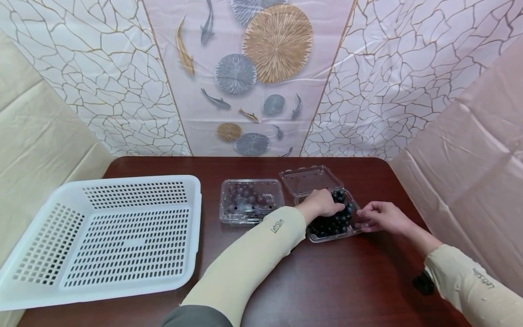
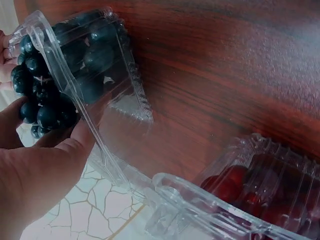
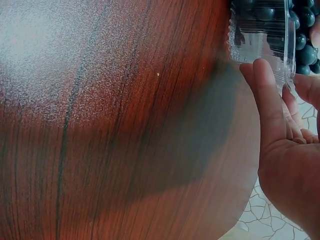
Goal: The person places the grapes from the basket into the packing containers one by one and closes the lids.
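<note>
Dark grapes [image 1: 333,225] fill an open clear plastic box [image 1: 345,235] on the right side of the table. My left hand [image 1: 320,203] reaches into this box. In the left wrist view, the thumb and fingers curl about the bunch of dark grapes [image 2: 46,116], with part of the fingers hidden behind it. At the box's right side my right hand [image 1: 384,218] pinches the rim, its thumb on the inner side and fingers outside in the right wrist view. The raised lid [image 1: 308,180] lies back behind the box.
Left of the open box stands a second clear box [image 1: 252,213], its lid down over reddish grapes. A large white slotted basket [image 1: 195,236] occupies the table's left side. Patterned cloth [image 1: 249,104] hangs right behind the table [image 1: 327,281].
</note>
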Available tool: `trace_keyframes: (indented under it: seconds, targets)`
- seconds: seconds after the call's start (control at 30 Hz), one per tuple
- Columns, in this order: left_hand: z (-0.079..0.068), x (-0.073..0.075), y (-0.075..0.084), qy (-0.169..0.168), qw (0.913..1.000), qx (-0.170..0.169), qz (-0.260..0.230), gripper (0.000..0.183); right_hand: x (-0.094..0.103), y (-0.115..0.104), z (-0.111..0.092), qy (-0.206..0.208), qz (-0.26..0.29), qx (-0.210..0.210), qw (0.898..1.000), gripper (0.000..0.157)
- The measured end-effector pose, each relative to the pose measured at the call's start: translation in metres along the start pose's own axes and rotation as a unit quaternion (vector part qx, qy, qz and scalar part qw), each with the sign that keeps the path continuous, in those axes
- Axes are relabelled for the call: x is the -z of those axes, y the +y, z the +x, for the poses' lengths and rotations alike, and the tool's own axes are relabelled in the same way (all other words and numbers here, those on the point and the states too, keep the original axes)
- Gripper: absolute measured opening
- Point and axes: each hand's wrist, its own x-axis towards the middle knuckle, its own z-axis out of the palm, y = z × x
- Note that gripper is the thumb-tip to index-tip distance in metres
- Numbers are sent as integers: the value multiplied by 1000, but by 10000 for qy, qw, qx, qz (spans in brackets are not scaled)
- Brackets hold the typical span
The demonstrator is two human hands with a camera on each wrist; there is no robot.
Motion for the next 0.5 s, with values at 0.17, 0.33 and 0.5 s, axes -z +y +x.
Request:
trace_keyframes:
  seconds: [0.17, 0.33, 0.5]
  targets:
    - [-4, 3, 0, -131, 9989, -160, 427, 53, -2, 0, 0, 73, -18, 31, 10000, 18]
    - [-4, 3, 1, -374, 9927, -473, 1044, 52, -3, 0, -1, 117, -90, 64, 9999, 19]
    - [0, 3, 0, -673, 9904, -491, 1105, 54, -3, 1, -2, 151, -118, 143, 9997, 21]
